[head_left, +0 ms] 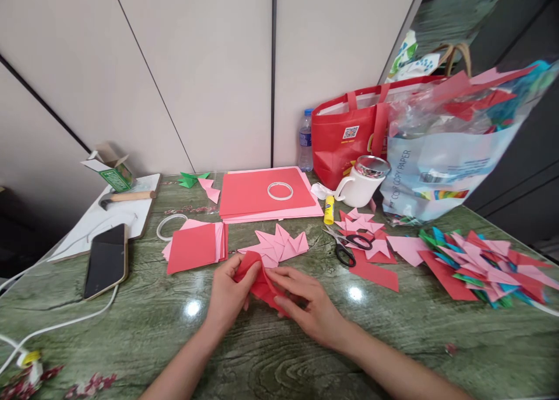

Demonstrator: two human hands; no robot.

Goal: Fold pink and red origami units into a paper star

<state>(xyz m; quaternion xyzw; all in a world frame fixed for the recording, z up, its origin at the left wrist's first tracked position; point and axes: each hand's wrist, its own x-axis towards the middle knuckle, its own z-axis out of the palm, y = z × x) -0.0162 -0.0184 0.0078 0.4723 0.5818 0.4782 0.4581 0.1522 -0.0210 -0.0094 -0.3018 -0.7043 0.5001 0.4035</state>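
Observation:
My left hand (227,298) and my right hand (308,307) both pinch a partly folded piece of red paper (258,280) just above the green marbled table (183,330). The left fingers grip its upper left edge. The right fingers press on its lower right part. Folded pink paper pieces (279,245) lie right behind the hands. A small stack of red and pink squares (196,245) sits to the left of those.
A phone (106,260) with a white cable lies at the left. Scissors (347,245), a glue stick (328,209) and a white mug (362,181) are at centre right. Heaps of folded coloured paper (480,263), a plastic paper bag (454,149) and a red bag (345,135) fill the right.

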